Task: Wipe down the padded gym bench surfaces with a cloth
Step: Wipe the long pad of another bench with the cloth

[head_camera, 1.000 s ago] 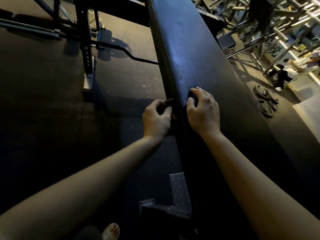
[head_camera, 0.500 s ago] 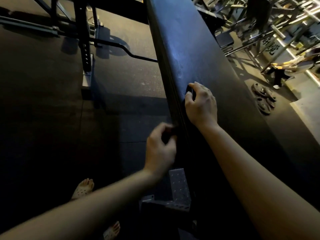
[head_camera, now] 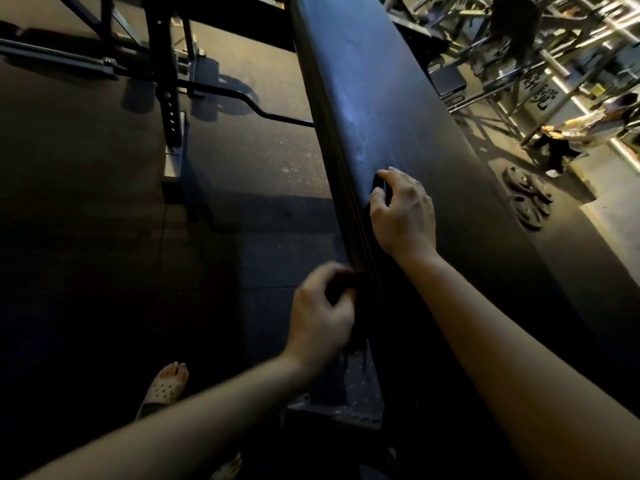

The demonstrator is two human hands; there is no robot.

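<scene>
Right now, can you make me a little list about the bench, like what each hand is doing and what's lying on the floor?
place: a dim gym
bench: long black padded bench, pale smudges on its top
left hand: left hand at the bench's side edge, fingers curled round a dark cloth, blurry
right hand: right hand on top of the pad, fingers bent; something dark is under them, too dark to name
floor: weight plates on the right, a bar on the left
foot: a sandal beside the bench

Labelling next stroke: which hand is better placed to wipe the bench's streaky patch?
Right, likely. The right hand, seemingly gripping cloth, sits on the bench top below the streaks; the left hand holds cloth low at the side edge.
</scene>
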